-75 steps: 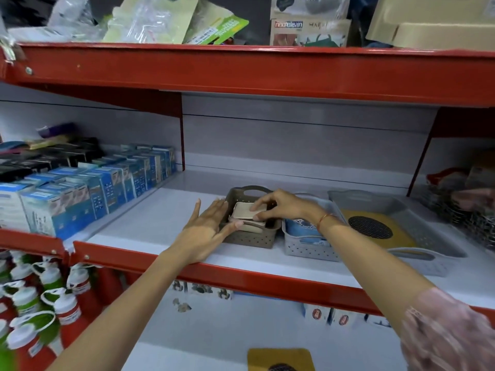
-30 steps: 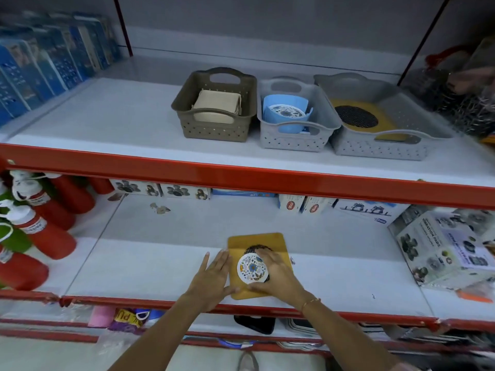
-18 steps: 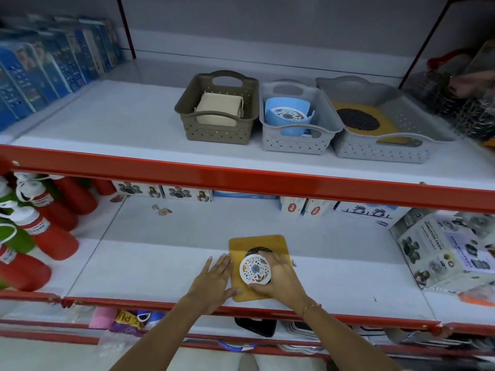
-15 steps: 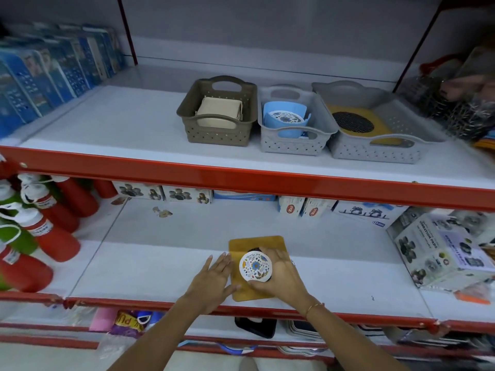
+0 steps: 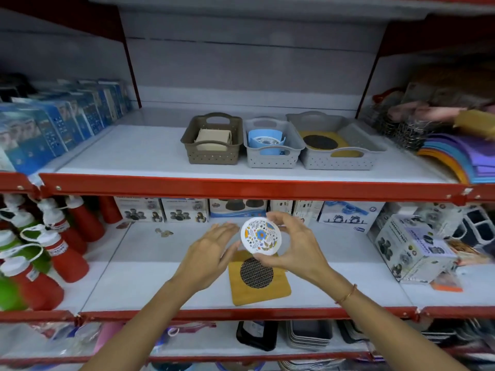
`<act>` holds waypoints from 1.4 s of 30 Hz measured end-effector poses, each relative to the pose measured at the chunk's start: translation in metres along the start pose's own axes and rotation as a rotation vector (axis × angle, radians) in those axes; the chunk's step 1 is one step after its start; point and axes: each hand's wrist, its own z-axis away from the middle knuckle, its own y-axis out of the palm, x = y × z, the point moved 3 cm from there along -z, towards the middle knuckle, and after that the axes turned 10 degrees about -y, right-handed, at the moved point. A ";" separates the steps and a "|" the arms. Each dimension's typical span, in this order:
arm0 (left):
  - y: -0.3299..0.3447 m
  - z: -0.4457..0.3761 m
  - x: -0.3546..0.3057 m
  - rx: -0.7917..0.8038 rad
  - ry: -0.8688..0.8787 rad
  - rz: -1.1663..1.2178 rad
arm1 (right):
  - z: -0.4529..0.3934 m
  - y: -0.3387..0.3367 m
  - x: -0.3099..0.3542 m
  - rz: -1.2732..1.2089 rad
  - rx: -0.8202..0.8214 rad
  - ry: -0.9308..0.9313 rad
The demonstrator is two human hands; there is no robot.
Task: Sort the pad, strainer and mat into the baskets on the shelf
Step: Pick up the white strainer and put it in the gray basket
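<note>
My right hand [image 5: 297, 247] grips a round white strainer [image 5: 260, 235] with a floral print, held tilted above the lower shelf. My left hand [image 5: 211, 253] is open beside it, fingertips near its left rim. Below them a yellow mat [image 5: 261, 291] with a dark round mesh centre lies flat on the lower shelf. On the upper shelf stand three baskets: a brown basket [image 5: 214, 156] holding a beige pad [image 5: 213, 139], a small grey basket [image 5: 272, 158] holding a blue strainer [image 5: 265, 143], and a wide grey basket [image 5: 340, 160] holding another yellow mat [image 5: 325, 141].
Red and green bottles [image 5: 53, 250] crowd the lower shelf's left. Product boxes [image 5: 412, 247] stand at its right and along its back. Blue boxes [image 5: 53, 127] fill the upper shelf's left; coloured mats [image 5: 460, 159] lie at its right. A red shelf edge [image 5: 241, 187] runs between the levels.
My right hand has lifted the floral strainer off the yellow mat and tilted it up. My left hand rose beside it. The mat's dark centre is now uncovered.
</note>
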 end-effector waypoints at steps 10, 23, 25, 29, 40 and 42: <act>-0.082 -0.055 -0.034 -0.313 0.180 -0.025 | -0.067 -0.078 0.034 -0.013 -0.169 -0.138; -0.092 -0.170 -0.041 -0.036 0.009 -0.219 | -0.209 -0.103 -0.028 0.287 -0.029 0.036; -0.093 -0.176 -0.039 -0.026 -0.043 -0.212 | -0.221 -0.098 -0.034 0.306 -0.008 0.021; -0.094 -0.176 -0.040 -0.023 -0.050 -0.192 | -0.236 -0.088 -0.037 0.271 0.090 -0.012; -0.092 -0.174 -0.038 -0.044 -0.006 -0.126 | -0.222 -0.087 -0.021 0.241 -0.029 -0.027; -0.093 -0.169 -0.038 -0.176 0.068 -0.052 | -0.204 -0.090 -0.003 0.196 -0.197 -0.107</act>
